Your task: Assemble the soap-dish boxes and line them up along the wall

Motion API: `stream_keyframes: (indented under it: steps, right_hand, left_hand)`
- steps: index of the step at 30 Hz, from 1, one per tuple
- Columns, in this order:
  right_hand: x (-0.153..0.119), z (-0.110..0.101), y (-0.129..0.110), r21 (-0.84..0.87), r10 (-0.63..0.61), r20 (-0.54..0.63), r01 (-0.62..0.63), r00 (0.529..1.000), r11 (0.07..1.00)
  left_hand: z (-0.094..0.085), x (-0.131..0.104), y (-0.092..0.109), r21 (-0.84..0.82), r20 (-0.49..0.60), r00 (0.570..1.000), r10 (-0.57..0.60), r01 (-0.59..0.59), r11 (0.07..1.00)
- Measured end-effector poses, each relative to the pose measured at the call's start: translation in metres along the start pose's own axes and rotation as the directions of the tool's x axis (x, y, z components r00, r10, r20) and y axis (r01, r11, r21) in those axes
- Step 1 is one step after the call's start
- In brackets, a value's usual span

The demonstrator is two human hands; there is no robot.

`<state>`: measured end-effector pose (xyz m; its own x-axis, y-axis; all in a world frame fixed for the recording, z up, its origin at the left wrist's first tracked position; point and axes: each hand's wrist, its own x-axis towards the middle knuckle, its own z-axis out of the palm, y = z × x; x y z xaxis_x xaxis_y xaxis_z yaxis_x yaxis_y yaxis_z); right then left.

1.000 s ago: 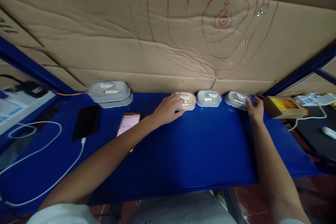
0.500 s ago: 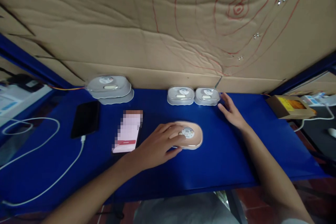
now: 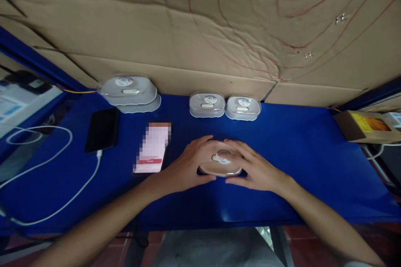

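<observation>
A peach-coloured oval container (image 3: 223, 169) with a clear lid and a round white sticker sits at the middle of the blue table (image 3: 282, 150). My left hand (image 3: 189, 166) is wrapped round its left end, the thumb along the near side. From the right, my right hand (image 3: 258, 169) grips the other end, with a finger across the lid by the sticker. Behind the hands, a grey container (image 3: 206, 110) and another grey container (image 3: 243, 112), both with clear lids and stickers, stand side by side against the cardboard.
Stacked grey containers (image 3: 131, 98) stand at the back left. A lit phone (image 3: 152, 148) lies left of my hands, beside a dark phone (image 3: 102, 129) on a white cable (image 3: 90, 187). A brown box (image 3: 360, 131) is at the right; a cardboard wall (image 3: 125, 29) closes the back.
My right hand has come from beside the grey containers to the right end of the peach container. My left hand has closed round the left end. The view has shifted slightly.
</observation>
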<state>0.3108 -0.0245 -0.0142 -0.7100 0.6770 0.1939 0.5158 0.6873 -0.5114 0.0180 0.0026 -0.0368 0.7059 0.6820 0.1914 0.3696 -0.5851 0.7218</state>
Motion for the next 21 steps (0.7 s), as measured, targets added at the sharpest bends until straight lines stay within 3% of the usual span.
stream_keyframes:
  steps: [3, 5, 9, 12, 15, 17, 21]
  right_hand:
    - [-0.002, -0.003, 0.012, 0.159, 0.019, -0.05, -0.011, 0.999, 0.987]
    - [-0.005, -0.008, 0.025, 0.173, 0.071, -0.093, -0.054, 0.993, 0.983]
    - [-0.008, -0.006, 0.054, -0.02, 0.176, -0.193, -0.183, 0.965, 0.983]
    - [-0.009, 0.0, 0.066, -0.122, 0.204, -0.198, -0.231, 0.959, 0.965]
    - [-0.01, 0.0, 0.057, -0.181, 0.163, -0.22, -0.205, 0.962, 0.962]
    - [-0.009, -0.002, 0.04, -0.185, 0.068, -0.206, -0.107, 0.976, 0.977]
    - [-0.004, 0.001, 0.007, -0.163, -0.093, -0.013, 0.089, 0.996, 0.983]
  left_hand:
    - [0.0, -0.002, -0.003, -0.019, 0.015, 0.998, -0.054, 0.054, 0.998]
    - [-0.002, -0.005, -0.003, -0.021, 0.049, 0.994, -0.097, 0.098, 0.995]
    - [-0.011, -0.007, 0.002, -0.015, 0.137, 0.977, -0.167, 0.17, 0.985]
    - [-0.015, -0.007, 0.006, -0.001, 0.175, 0.974, -0.144, 0.146, 0.989]
    - [-0.015, -0.006, 0.007, 0.007, 0.154, 0.983, -0.097, 0.097, 0.995]
    - [-0.014, -0.005, 0.007, -0.01, 0.124, 0.989, -0.077, 0.078, 0.997]
    - [-0.01, -0.004, 0.005, -0.05, 0.055, 0.998, -0.032, 0.035, 0.998]
